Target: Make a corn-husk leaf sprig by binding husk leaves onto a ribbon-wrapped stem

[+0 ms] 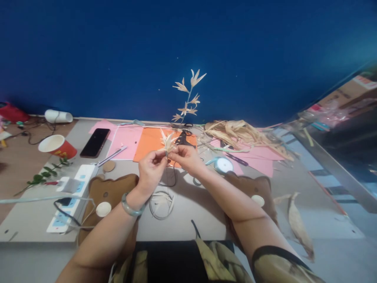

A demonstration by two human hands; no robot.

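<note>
Grey ring (161,218), on the tabletop (184,222). Left hand (151,171) and right hand (187,159): fingertips pinching the base of one pale husk flower (167,141), raised between them. Beyond: orange paper (143,145), black scissors (183,138). Farthest: husk-blossom spray (184,109).

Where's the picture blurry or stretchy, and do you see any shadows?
Head view: the cardboard box at far right looks smeared and stretched; head view: the held pale flower is clearer; head view: a soft shadow falls on the table under the right forearm.
</note>
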